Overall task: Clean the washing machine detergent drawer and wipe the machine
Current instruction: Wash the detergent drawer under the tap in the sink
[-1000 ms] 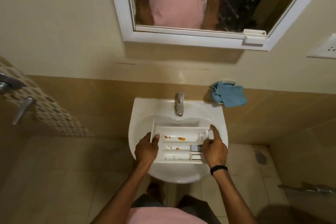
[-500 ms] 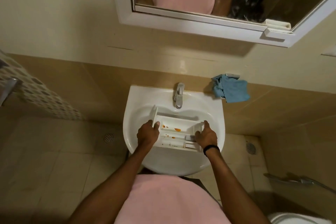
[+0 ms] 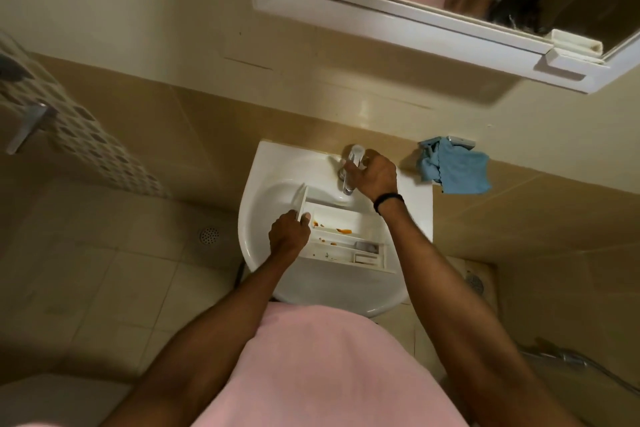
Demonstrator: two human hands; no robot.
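1 drawer [image 3: 346, 241] gripped by left hand [image 3: 289, 235]; right hand [image 3: 375, 177] grips tap [image 3: 347, 185].

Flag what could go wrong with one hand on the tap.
Only the left hand grips the detergent drawer, propped across the washbasin; it may tip or slide. The right hand holds the tap close by the drawer; a strong flow could splash orange residue out.

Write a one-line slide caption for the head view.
Left hand grips the stained detergent drawer in the sink while the right hand holds the tap; a blue cloth hangs nearby.
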